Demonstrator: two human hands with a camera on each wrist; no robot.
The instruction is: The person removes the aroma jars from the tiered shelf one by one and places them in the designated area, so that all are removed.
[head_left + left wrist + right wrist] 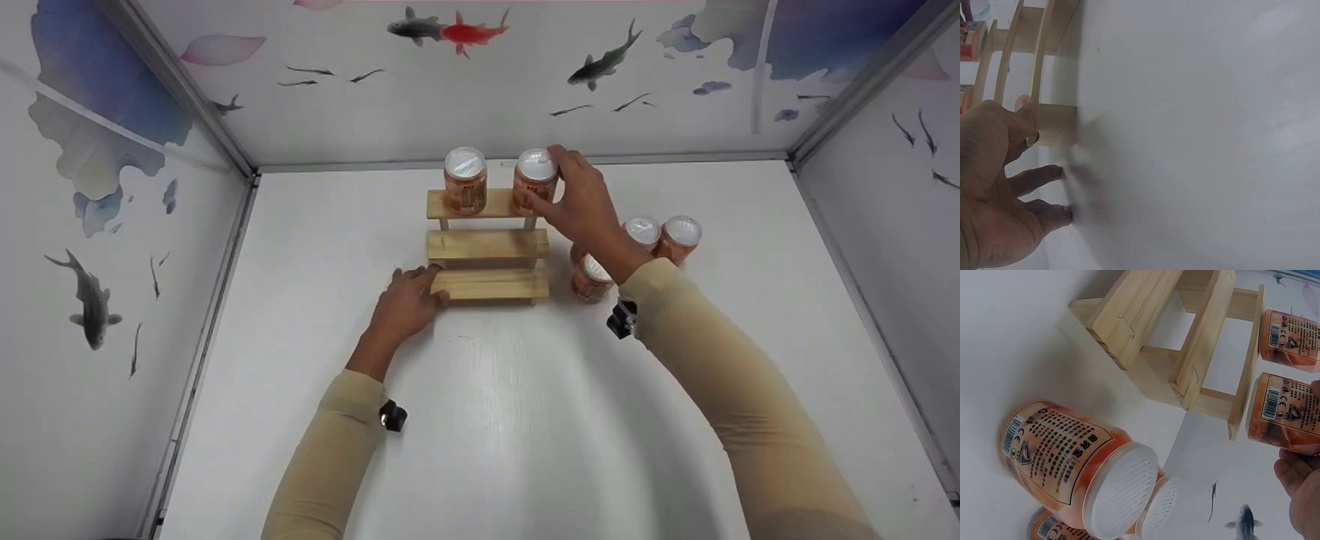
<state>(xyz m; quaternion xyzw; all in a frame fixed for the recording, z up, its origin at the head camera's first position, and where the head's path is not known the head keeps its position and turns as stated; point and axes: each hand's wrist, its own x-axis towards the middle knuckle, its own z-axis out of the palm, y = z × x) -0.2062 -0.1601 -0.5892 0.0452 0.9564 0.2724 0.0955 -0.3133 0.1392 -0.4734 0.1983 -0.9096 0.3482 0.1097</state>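
Observation:
A three-step wooden stand (489, 244) sits on the white table. At the left end of its lowest step, my left hand (405, 306) grips the board, with the thumb on the step's edge in the left wrist view and two other fingers spread towards the tabletop. My right hand (583, 201) holds an orange labelled jar (1282, 410) with a pale lid, upright at the right end of the top step. Another such jar (466, 184) stands to its left on that step. The middle and lowest steps bear no jars.
Several more orange jars stand on the table right of the stand, among them a front jar (590, 282) and a back right jar (681, 238). My right forearm partly covers this group. Patterned panels (487, 112) wall the table at the back and sides.

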